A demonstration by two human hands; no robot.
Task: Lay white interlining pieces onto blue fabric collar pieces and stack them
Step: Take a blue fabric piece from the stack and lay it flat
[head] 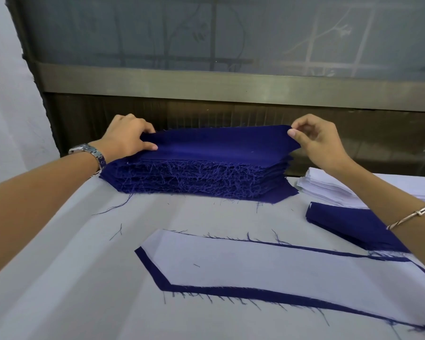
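A tall stack of blue collar pieces (199,177) with frayed edges sits at the back of the table. Its top blue piece (219,141) is lifted along the far edge. My left hand (127,138) pinches that piece at its left end. My right hand (314,141) pinches its right end between thumb and fingers. In front lies a blue collar piece (206,292) with a white interlining piece (268,268) laid on it, blue showing all round. A stack of white interlining (329,187) rests at the right, partly behind my right forearm.
A small folded pile of blue fabric (349,224) lies at the right under my right forearm. The white table cover (71,278) carries loose blue threads. A metal window sill (231,84) and frosted glass rise just behind the stack.
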